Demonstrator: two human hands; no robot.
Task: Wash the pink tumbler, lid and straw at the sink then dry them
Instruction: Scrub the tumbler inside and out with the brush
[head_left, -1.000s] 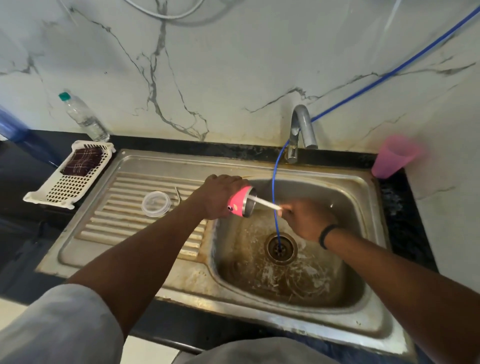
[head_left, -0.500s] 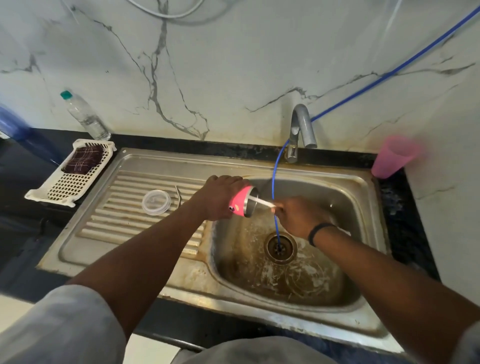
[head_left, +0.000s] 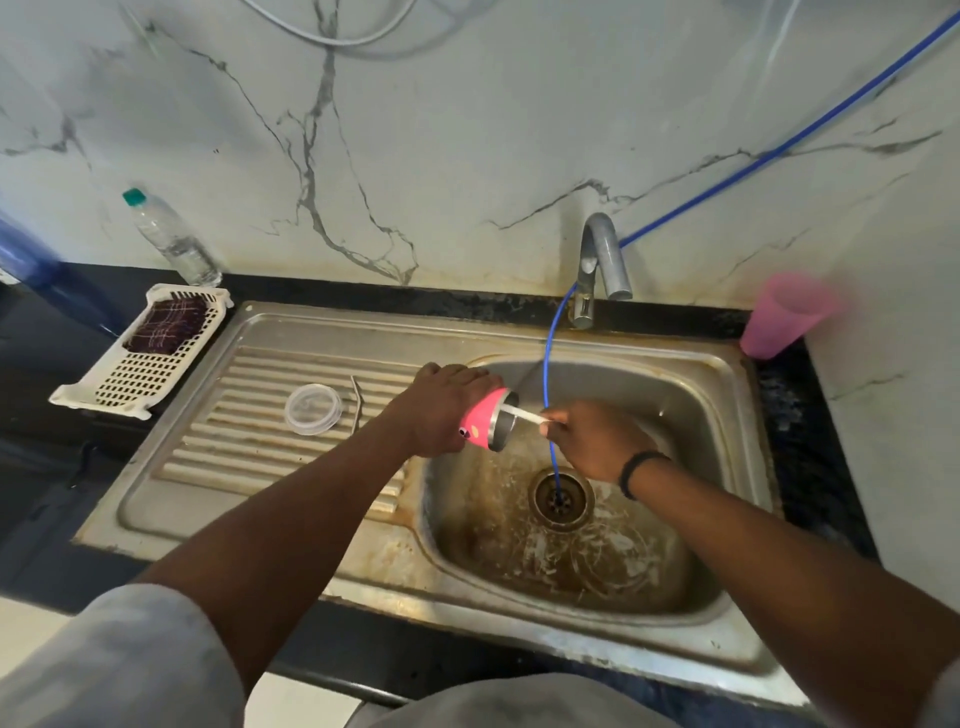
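One pink tumbler (head_left: 485, 422) is held sideways over the left edge of the sink basin (head_left: 685, 410), its open steel mouth facing right. The left hand (head_left: 441, 408) wraps around its body. The right hand (head_left: 592, 441), wearing a black wristband, pinches one thin white rod (head_left: 522, 415) – whether brush or straw cannot be told – with its far end inside the tumbler's mouth. One clear round lid (head_left: 313, 408) and one thin metal straw (head_left: 356, 402) lie on the ribbed drainboard to the left. One blue hose (head_left: 548, 374) hangs from beside the tap (head_left: 602, 260) into the drain, passing just in front of the right hand. Further off: one pink cup (head_left: 782, 317) far right, one water bottle (head_left: 169, 236) and one white basket (head_left: 124, 384) holding a dark cloth far left. No writing is readable.
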